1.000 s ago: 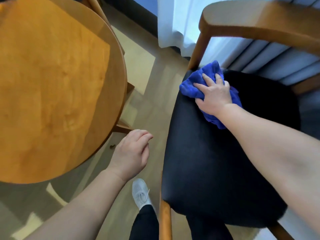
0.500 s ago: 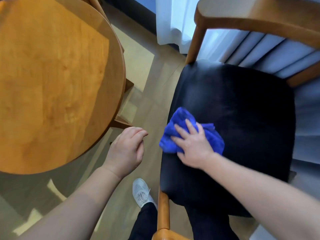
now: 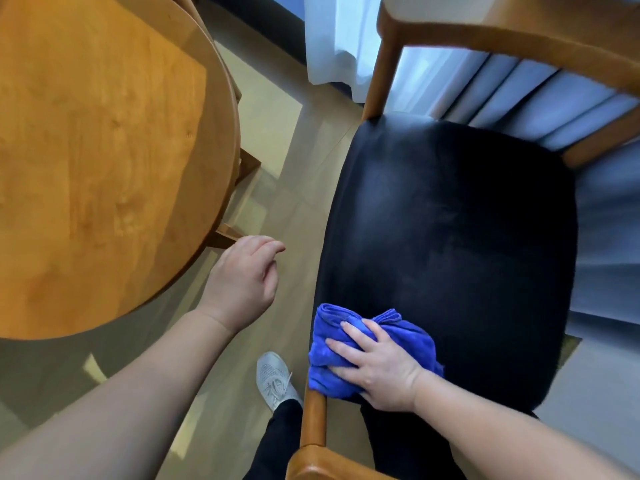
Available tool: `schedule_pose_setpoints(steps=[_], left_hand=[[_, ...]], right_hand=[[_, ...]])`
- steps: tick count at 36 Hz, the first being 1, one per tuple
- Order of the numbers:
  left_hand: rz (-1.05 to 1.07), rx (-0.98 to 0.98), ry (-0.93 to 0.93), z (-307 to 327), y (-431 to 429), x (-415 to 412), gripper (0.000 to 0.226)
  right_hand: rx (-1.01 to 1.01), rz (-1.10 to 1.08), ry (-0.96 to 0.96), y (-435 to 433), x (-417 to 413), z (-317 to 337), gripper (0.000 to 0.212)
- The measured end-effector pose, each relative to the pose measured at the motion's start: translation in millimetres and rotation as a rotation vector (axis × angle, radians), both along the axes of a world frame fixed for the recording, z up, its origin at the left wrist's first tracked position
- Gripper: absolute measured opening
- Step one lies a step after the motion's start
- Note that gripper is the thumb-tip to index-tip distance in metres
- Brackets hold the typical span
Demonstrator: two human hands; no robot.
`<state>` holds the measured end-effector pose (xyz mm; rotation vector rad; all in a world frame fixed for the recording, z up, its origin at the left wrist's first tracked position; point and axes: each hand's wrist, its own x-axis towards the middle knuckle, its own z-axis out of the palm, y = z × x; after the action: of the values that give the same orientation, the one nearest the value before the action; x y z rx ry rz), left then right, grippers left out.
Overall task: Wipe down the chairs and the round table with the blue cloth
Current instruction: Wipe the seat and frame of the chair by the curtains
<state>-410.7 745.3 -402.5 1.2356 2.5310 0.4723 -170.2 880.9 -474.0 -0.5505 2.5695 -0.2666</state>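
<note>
Blue cloth (image 3: 334, 341): bunched on near-left corner of black chair seat (image 3: 450, 237), right above wooden front leg (image 3: 313, 417). Right hand (image 3: 381, 370) lies flat on it, fingers (image 3: 356, 332) straight, slightly spread, pressing, not pinching. Soft, light, probably rucks under a push; best kept under a flat palm or gathered by a fold. Left hand (image 3: 242, 282) hangs over floor (image 3: 294, 188), loosely curled, empty. Round desk (image 3: 86, 150) farther left, neither hand on it.

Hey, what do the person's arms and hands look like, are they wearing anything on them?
The left forearm and right forearm are bare to the frame edge, with no sleeves in view. The left hand and right hand wear no gloves; no ring, watch or bracelet shows from this angle.
</note>
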Motion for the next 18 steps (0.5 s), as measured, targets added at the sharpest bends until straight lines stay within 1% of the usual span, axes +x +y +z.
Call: schedule_pose_setpoints(steps=[3, 7, 10, 15, 18], left_hand=[[-0.005, -0.023, -0.016, -2, 4, 5, 0.028], [-0.018, -0.029, -0.023, -3, 12, 11, 0.028], [-0.034, -0.042, -0.016, -3, 16, 13, 0.025], [-0.055, -0.07, -0.024, -2, 23, 13, 0.026], [-0.059, -0.077, -0.028, -1, 25, 15, 0.027]], right_hand=[[-0.04, -0.013, 0.061, 11, -5, -3, 0.043], [-0.066, -0.047, 0.148, 35, -12, -10, 0.038], [-0.049, -0.095, 0.195, 62, -20, -15, 0.037], [-0.031, -0.155, 0.294, 104, -35, -18, 0.041], [-0.009, -0.217, 0.338, 123, -41, -19, 0.039]])
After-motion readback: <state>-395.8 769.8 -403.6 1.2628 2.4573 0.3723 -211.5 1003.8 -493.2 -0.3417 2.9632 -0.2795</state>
